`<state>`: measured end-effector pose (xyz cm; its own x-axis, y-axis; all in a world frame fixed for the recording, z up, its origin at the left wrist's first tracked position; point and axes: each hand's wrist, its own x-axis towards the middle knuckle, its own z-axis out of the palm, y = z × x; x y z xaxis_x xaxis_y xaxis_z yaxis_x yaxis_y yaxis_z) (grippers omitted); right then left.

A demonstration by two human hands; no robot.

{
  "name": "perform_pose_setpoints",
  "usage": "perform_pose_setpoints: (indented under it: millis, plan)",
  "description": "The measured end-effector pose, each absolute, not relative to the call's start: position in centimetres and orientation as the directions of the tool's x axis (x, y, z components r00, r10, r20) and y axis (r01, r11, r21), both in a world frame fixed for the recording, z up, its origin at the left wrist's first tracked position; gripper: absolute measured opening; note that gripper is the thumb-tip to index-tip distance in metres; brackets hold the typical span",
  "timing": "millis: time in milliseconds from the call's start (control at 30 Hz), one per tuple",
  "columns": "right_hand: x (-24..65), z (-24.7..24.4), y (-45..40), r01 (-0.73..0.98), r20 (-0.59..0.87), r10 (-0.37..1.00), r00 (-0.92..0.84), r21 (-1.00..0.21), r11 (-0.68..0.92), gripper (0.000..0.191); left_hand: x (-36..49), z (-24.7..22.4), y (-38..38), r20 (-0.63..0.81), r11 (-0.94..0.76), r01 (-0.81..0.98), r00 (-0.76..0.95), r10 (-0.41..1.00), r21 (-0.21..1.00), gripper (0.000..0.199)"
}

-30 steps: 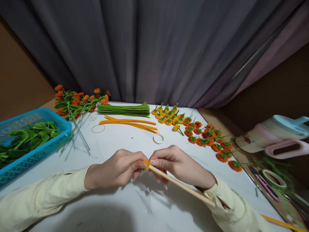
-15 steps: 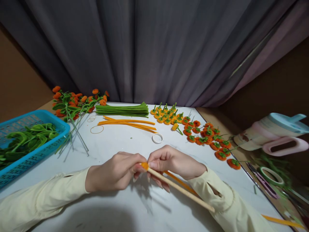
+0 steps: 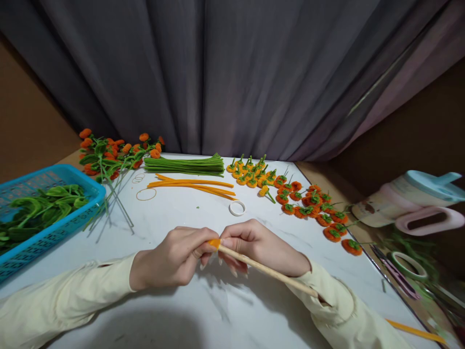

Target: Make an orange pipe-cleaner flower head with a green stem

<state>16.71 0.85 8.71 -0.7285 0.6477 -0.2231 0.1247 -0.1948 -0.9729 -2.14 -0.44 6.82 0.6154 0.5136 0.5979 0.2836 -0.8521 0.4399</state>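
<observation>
Over the white table, my left hand (image 3: 181, 254) pinches the orange pipe cleaner (image 3: 214, 243) wound at the end of a thin wooden stick (image 3: 269, 271). My right hand (image 3: 254, 245) is closed around the stick near that wound end, its thumb against the orange coil. The stick slants down to the right, its free end over my right sleeve. An orange strip (image 3: 416, 331) shows beyond my right sleeve; its link to the coil is hidden.
A blue basket (image 3: 98, 190) of green leaves stands left. Behind lie orange flowers (image 3: 109, 155), green stems (image 3: 185, 166), orange strips (image 3: 196, 184) and a white ring (image 3: 237, 208). Rightward are yellow flowers (image 3: 252, 172), orange-red flower heads (image 3: 312, 198), scissors (image 3: 397, 276) and a tumbler (image 3: 403, 198).
The stick's free end has swung slightly up and to the left. The orange strip beneath my right hand is now hidden, and its end at the right has shifted left.
</observation>
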Motion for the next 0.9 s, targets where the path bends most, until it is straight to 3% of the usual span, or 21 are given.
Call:
perform_pose_setpoints:
  millis: [167,333,467,667,900]
  plan:
    - [16.6,8.2,0.9,0.045,-0.248,0.601,-0.76,-0.942,-0.332,0.037,-2.3,6.2,0.0,0.648,-0.902,0.347,0.631,0.427,0.256,0.025]
    - [16.3,6.1,1.2,-0.079,-0.185,0.399,-0.898,-0.824,-0.561,0.035,-2.8,6.0,0.4,0.645,-0.938,0.33,0.694,0.32,0.111,0.016]
    - [15.6,4.7,1.1,-0.137,-0.109,0.329,-0.938,-0.756,-0.64,0.039,-3.3,6.1,0.5,0.618,-0.955,0.277,0.734,0.282,0.107,0.021]
    - [14.8,4.0,0.7,-0.186,-0.092,0.382,-0.92,-0.754,-0.63,0.039,-3.5,5.8,0.5,0.608,-0.93,0.339,0.712,0.351,0.14,0.047]
    - [15.1,5.7,0.0,-0.125,-0.182,0.485,-0.855,-0.836,-0.534,0.042,-2.8,5.8,0.8,0.732,-0.87,0.467,0.538,0.419,0.154,0.022]
